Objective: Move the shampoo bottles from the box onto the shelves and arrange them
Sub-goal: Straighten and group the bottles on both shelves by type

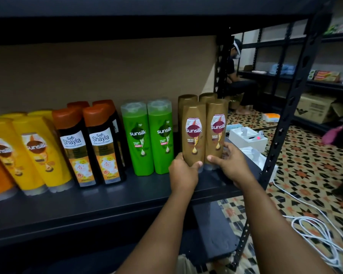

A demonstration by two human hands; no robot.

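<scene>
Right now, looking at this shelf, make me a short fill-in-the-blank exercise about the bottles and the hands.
1. Each hand grips the base of a ____ Sunsilk bottle; the left hand holds the left front brown bottle.
2. The right hand holds the right front brown bottle, nearest the shelf's ____ end.
3. Left of the brown bottles stand two ____ Sunsilk bottles.
4. The black Safi Shayla bottles have ____ caps.

Missing words: brown; right; green; orange
</scene>
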